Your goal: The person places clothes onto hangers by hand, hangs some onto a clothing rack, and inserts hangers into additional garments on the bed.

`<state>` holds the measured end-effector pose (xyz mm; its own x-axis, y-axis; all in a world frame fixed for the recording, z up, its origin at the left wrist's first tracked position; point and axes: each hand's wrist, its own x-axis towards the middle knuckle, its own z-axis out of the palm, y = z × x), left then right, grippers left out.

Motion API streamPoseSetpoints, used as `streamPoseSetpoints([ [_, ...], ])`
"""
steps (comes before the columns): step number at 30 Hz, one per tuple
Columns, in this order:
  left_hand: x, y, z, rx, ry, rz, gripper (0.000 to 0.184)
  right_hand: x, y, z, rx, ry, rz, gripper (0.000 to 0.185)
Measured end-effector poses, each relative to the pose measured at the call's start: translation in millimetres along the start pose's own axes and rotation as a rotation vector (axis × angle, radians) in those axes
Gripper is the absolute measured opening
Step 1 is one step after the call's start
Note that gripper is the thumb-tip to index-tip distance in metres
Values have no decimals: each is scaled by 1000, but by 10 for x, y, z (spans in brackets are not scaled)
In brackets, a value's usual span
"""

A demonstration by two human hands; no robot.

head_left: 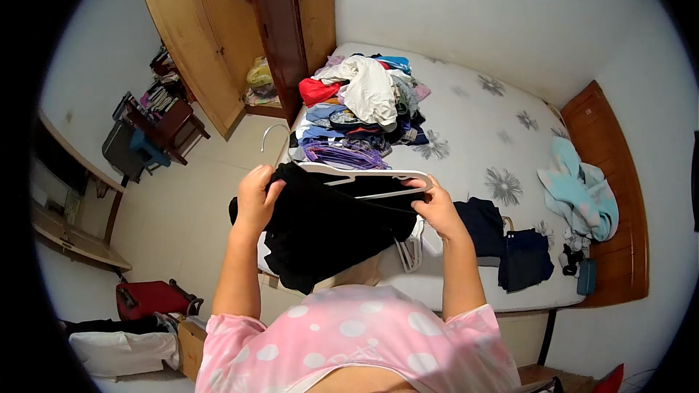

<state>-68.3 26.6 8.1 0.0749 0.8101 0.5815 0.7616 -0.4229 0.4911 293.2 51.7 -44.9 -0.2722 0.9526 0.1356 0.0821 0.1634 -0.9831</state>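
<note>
Two bare hands hold a black garment [320, 225] up just beyond a pink, white-spotted top [353, 329]. The left grip [255, 196] is closed on the cloth near its upper left corner; the right grip [440, 208] is closed around the end of a white hanger [397, 173], black cloth bunched at its fingertips. The hanger runs along the garment's upper edge, partly hidden by the cloth. In this view the garment overlaps the left edge of the bed [470, 151], with another white hanger [413, 253] showing below its right side. Right of the right forearm, two folded dark garments [526, 260] sit side by side near the bed's front edge. On the left, tiled floor [186, 211] gives open room from the bed's side past a red suitcase [149, 298]. Past the hands, purple hangers [342, 154] lie against a heaped clothes pile [364, 94] close to the bed's left edge; flowered mattress stretches between that pile and the wooden headboard [610, 131]. Farther back, a wardrobe [215, 36] stands with its door open toward the floor.
</note>
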Motion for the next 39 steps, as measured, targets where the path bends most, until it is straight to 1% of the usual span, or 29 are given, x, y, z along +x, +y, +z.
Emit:
streamPoseSetpoints([
  [2, 5, 7, 4, 16, -13, 22, 24, -76, -148, -71, 107, -54, 146, 50],
  [5, 32, 20, -17, 43, -27, 44, 26, -141, -297, -162, 241, -76, 229, 52],
  [9, 74, 68, -70, 126, -94, 70, 29, -181, -312, -201, -1, -146, 92, 54],
  [10, 78, 76, -73, 156, -105, 115, 29, -203, -351, -214, -50, -145, 149, 55],
  [13, 57, 140, -58, 212, -145, 226, 29, -228, -393, -135, -67, -90, 163, 56],
  [16, 39, 259, 5, 210, -221, 284, 29, -193, -471, 29, -82, -48, 79, 56],
  [19, 17, 370, 54, 167, -185, 265, 28, -163, -673, 231, -189, -61, 30, 58],
  [20, 2, 373, 67, 167, -154, 245, 28, -138, -554, 270, -253, -77, -41, 59],
  [21, -12, 355, 95, 167, -122, 225, 28, -142, -611, 316, -321, -102, -30, 60],
  [23, -33, 293, 116, 167, -77, 186, 27, -165, -702, 411, -314, -106, 33, 55],
  [26, -69, 211, 96, 163, -56, 128, 26, -144, -482, 511, 257, -26, 9, 46],
  [29, -103, 152, 67, 154, -63, 91, 26, -137, -482, 413, 80, -19, 155, 31],
  [30, -114, 131, 65, 149, -66, 88, 26, -131, -478, 428, -187, 38, 147, 24],
  [33, -146, 107, 62, 145, -72, 86, 26, -71, -361, 431, -716, 227, -511, 24],
  [36, -162, 96, 57, 136, -82, 83, 25, -86, -566, 437, -1061, 314, -623, 26],
  [39, -164, 66, 85, 95, -82, 83, 24, -26, -251, 407, -873, 98, -516, 24],
])
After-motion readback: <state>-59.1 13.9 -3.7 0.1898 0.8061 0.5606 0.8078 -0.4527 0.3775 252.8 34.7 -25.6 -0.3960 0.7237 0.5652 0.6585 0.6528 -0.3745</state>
